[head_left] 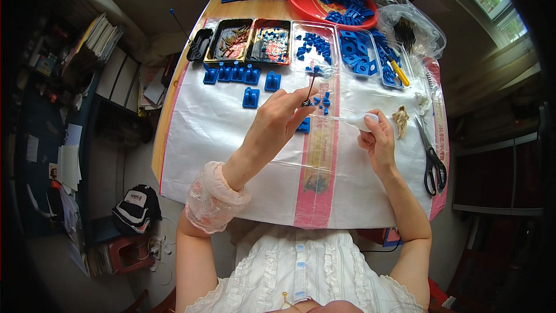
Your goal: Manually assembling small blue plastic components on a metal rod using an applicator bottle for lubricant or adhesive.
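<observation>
My left hand (pixel 272 117) is closed over the cloth, pinching a thin black rod (pixel 313 84) with a small coil at the fingers and a blue piece at its upper end. In my right hand (pixel 379 145), thumb and fingers wrap a small white squeeze bottle (pixel 365 120), its thin nozzle pointing left. Small blue pieces (pixel 326 103) lie loose between the two hands. A blue block (pixel 303 125) sits just beneath my left fingers, partly hidden. Beyond that hand stand several blue clip-like blocks (pixel 237 74), with a lone one (pixel 250 97) nearer.
Trays of screws (pixel 230 62), small metal parts (pixel 270 62) and blue pieces (pixel 300 65) line the back. A red basin (pixel 296 8) of blue parts stands behind them. Right of my right hand lie black scissors (pixel 429 156), a yellow-handled tool (pixel 398 73) and a crumpled beige scrap (pixel 400 120).
</observation>
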A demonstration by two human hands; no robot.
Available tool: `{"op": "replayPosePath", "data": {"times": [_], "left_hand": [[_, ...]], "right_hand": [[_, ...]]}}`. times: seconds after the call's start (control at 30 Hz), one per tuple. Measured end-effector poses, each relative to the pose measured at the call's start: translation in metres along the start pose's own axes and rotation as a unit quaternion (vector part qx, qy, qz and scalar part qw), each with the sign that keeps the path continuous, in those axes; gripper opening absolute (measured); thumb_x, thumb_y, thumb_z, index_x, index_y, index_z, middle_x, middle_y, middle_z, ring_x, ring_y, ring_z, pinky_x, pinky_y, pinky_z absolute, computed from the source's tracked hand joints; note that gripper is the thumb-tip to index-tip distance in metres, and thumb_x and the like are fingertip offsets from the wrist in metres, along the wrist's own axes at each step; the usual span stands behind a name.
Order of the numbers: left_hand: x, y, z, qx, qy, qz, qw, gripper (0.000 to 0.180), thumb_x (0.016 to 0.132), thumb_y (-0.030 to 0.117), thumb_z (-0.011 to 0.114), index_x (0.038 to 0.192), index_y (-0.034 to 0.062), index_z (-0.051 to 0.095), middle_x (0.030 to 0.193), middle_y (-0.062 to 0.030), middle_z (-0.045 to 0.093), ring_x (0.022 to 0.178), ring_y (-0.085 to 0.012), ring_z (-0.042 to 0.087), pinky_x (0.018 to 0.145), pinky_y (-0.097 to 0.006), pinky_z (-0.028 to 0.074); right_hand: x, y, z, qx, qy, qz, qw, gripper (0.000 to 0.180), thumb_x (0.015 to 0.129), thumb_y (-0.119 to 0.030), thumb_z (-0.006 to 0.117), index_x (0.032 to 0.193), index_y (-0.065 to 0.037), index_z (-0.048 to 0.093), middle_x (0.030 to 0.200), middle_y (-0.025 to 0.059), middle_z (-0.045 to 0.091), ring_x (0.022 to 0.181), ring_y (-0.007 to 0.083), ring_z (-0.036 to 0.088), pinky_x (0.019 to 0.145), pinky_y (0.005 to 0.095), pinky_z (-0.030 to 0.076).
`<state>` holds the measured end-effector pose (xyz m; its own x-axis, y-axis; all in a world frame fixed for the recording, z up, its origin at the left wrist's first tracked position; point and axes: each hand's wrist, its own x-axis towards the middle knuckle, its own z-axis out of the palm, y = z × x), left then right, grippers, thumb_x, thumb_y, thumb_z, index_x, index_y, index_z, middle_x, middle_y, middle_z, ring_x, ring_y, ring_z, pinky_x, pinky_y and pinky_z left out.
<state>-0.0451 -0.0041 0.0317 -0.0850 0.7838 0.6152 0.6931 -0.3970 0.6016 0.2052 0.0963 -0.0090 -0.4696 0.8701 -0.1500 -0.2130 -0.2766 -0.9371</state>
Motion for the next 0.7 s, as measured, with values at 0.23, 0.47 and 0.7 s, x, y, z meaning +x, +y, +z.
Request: {"op": "replayPosePath", "data": {"times": [0.23, 0.47, 0.7], "left_hand": [[-0.0008, 0.0002, -0.0015, 0.004, -0.008, -0.009, 1.0, 0.038, 0.092, 0.004, 0.076, 0.129, 0.0073, 0.068, 0.074, -0.0055, 0.058, 0.065, -0.0155, 0.053, 0.061, -0.031, 0.045], [-0.0008, 0.0003, -0.0007, -0.003, -0.004, -0.008, 1.0, 0.037, 0.092, 0.003, 0.076, 0.129, 0.0069, 0.068, 0.075, -0.0061, 0.059, 0.066, -0.016, 0.054, 0.061, -0.031, 0.046], [-0.0006, 0.0005, -0.0012, 0.001, -0.005, -0.007, 1.0, 0.036, 0.093, 0.003, 0.075, 0.128, 0.0067, 0.068, 0.076, -0.0061, 0.059, 0.066, -0.0159, 0.055, 0.061, -0.03, 0.047]], "right_hand": [[-0.0015, -0.0041, 0.0025, -0.021, -0.008, 0.0, 1.0, 0.015, 0.104, -0.023, 0.062, 0.107, -0.011, 0.053, 0.07, -0.0079, 0.044, 0.056, 0.0011, 0.03, 0.051, 0.0215, 0.025], [0.0003, -0.0014, 0.0006, -0.015, -0.001, -0.004, 1.0, 0.015, 0.104, -0.023, 0.062, 0.107, -0.011, 0.053, 0.07, -0.0079, 0.044, 0.057, 0.0014, 0.03, 0.05, 0.0216, 0.025], [-0.0001, -0.002, 0.0009, -0.005, -0.006, -0.001, 1.0, 0.015, 0.103, -0.02, 0.064, 0.107, -0.011, 0.052, 0.075, -0.0072, 0.049, 0.056, 0.0007, 0.029, 0.051, 0.0211, 0.025]]}}
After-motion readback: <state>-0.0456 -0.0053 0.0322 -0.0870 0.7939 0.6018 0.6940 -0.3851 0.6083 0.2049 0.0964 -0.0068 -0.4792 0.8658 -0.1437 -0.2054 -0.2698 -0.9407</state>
